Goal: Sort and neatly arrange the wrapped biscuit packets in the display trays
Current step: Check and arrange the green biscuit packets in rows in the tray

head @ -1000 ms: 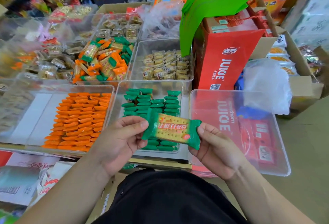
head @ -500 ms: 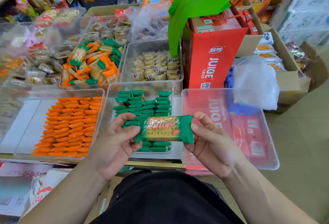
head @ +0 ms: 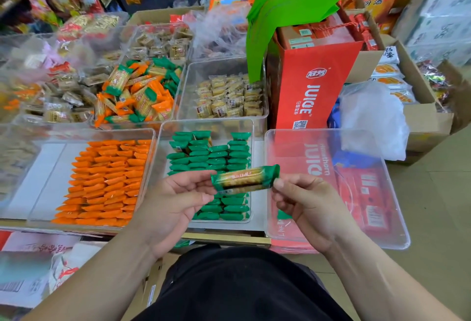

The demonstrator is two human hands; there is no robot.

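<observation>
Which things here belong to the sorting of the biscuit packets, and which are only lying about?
For the job: green packet, held between left hand and right hand; tray of green packets; tray of orange packets; tray of mixed packets behind.
Lying about: red juice box; green paper; white plastic bag.

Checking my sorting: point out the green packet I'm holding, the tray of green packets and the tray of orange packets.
held green packet (head: 244,180): head view, middle of the wrapper.
green-packet tray (head: 257,157): head view, bare strip along its right side.
orange-packet tray (head: 66,155): head view, bare floor on its left.
</observation>
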